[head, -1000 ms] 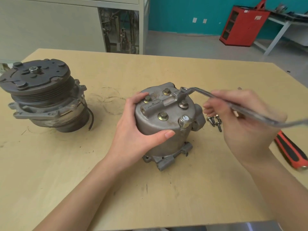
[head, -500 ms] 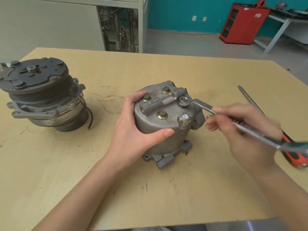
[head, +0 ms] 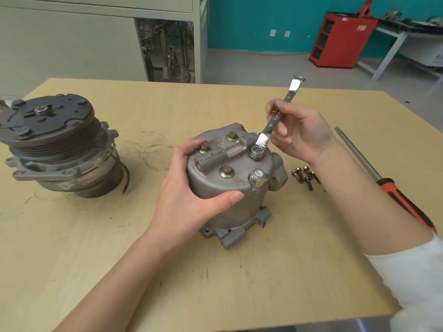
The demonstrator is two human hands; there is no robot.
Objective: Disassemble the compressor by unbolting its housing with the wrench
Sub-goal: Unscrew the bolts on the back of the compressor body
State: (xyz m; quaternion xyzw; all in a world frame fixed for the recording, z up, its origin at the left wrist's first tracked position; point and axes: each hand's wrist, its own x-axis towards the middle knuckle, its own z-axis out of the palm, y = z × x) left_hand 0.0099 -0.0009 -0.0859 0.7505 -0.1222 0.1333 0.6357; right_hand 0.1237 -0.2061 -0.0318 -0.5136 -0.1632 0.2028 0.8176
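Scuffed plywood table (head: 72, 259) under compressor housing (head: 239, 212), teal wall (head: 251, 25), red cabinet (head: 335, 44)

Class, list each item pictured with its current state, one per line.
Compressor housing: upright on table, gripped by left hand.
Wrench: ring end on a top bolt, held by right hand.
Loose bolts: lying beside the housing.
Screwdriver: lying on table, untouched.
Clutch pulley unit: standing apart, left.

table (head: 215, 283): light wood, scuffed, dark marks.
clutch-pulley unit (head: 55, 144): on table, far-left side, pulley face up.
screwdriver (head: 388, 188): on table, right side, orange/black handle twd near edge.
red cabinet (head: 340, 39): on floor beyond table's far-right corner.
beige cabinet (head: 72, 44): behind table's far-left edge.
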